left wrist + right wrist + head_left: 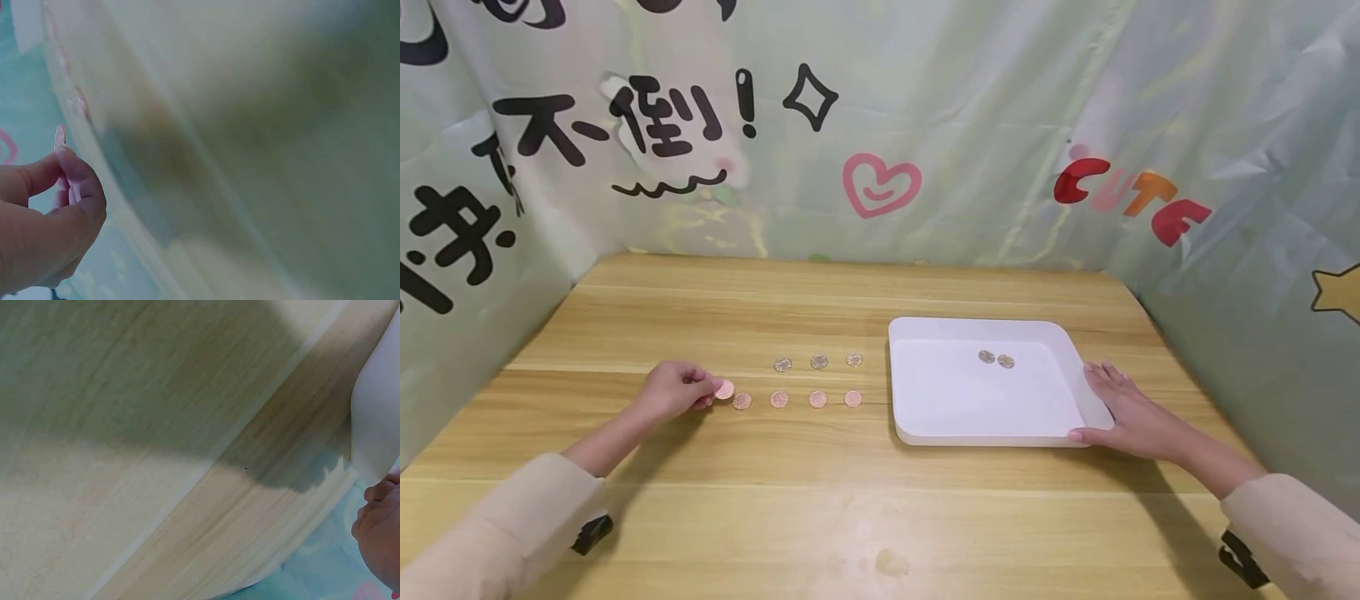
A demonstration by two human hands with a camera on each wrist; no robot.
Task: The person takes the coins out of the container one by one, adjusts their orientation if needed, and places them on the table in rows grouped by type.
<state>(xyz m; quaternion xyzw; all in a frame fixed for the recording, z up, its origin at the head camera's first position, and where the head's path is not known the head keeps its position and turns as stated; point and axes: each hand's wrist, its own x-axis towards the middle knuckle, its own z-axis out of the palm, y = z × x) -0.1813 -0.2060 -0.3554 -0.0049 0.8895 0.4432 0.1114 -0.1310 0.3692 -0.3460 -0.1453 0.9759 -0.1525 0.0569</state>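
Observation:
A copper-coloured coin [724,389] is pinched between the thumb and fingertips of my left hand [675,390]; the left wrist view shows the same coin [60,135] standing on edge at the fingertips. Just to its right, a row of several copper-coloured coins begins with one coin [742,402] close by. My right hand [1131,412] rests on the right end of a white tray [917,429], thumb at the near rim and fingers spread along the right rim. Inside the tray lie two silver-coloured coins [987,357].
Behind the copper row, three silver-coloured coins [819,362] lie in a line on the wooden table [760,517], left of the tray. A printed cloth [985,167] with lettering and a pink heart hangs round the back and sides of the table.

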